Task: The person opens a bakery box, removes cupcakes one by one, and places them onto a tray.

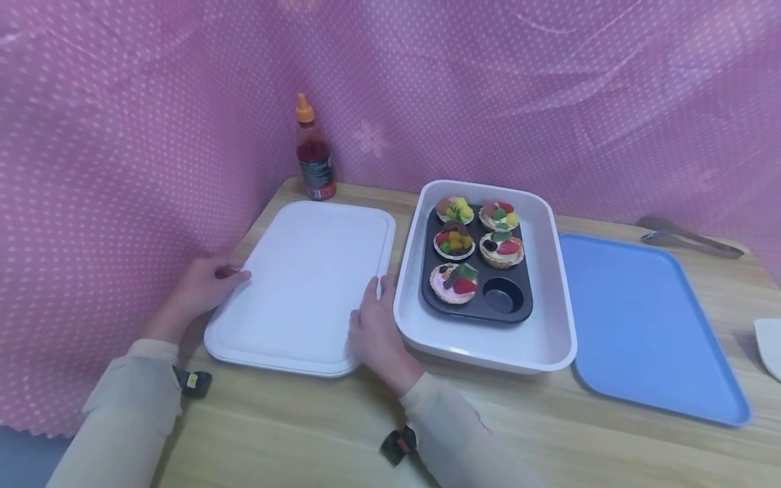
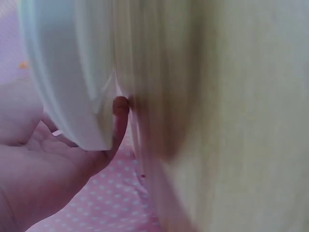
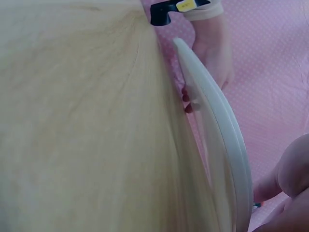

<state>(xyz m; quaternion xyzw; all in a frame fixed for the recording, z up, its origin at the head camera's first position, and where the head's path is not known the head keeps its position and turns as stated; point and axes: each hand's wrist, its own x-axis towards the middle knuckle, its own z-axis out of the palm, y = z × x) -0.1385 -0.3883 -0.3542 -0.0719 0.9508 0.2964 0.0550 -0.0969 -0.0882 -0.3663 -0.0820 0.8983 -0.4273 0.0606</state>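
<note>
- Pink-and-violet dotted cloth (image 1: pixel 549 88) hangs behind and to the left of your wooden table (image 1: pixel 293 434).
- You have the white lid (image 1: pixel 305 285) between your hands at the left of the table; in the wrist views its near edge stands apart from the wood.
- Your left hand (image 1: pixel 204 288) grips the left edge, partly closed, fingers hooked underneath.
- Your right hand (image 1: pixel 379 332) holds the opposite edge, half closed; its fingertips' hold beneath is hidden from you.
- Watch for tilt: if one side rises faster than the other, the lid could likely slide out of your fingers.
- Your right knuckles sit just beside the white bin (image 1: pixel 482 347); swinging rightward could knock it and jolt what it carries.
- Pushing the lid away from you might bump the sauce bottle (image 1: pixel 316 163), upright just behind its far edge, and topple it.
- Inside the bin lies a dark muffin tin (image 1: pixel 468 310): five of its six cups carry tarts (image 1: pixel 454 283) with fruit-like toppings, while the near right cup shows its bare bottom.
- Red sauce fills part of the bottle beneath an orange cap.
- Right of the bin you have a blue tray (image 1: pixel 647 325), with tongs (image 1: pixel 720 249) behind it.
</note>
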